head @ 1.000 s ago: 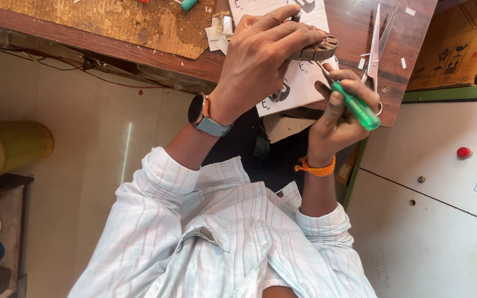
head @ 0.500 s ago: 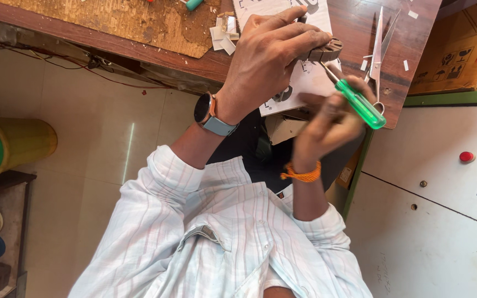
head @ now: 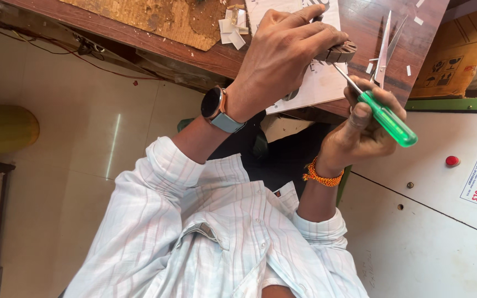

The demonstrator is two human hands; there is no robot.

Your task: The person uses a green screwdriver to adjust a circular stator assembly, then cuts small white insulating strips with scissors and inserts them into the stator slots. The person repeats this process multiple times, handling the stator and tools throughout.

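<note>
1. My left hand (head: 282, 60) is clamped around a small dark ribbed part (head: 339, 53), holding it just above the wooden bench (head: 360, 22).
2. My right hand (head: 360, 129) wraps the green-handled screwdriver (head: 385, 117), fingers closed on the handle.
3. The tip meets the part's underside; I judge the work is mid-way, with the part not yet set down.
4. Scissors (head: 383, 47) lie on the bench, untouched.
</note>
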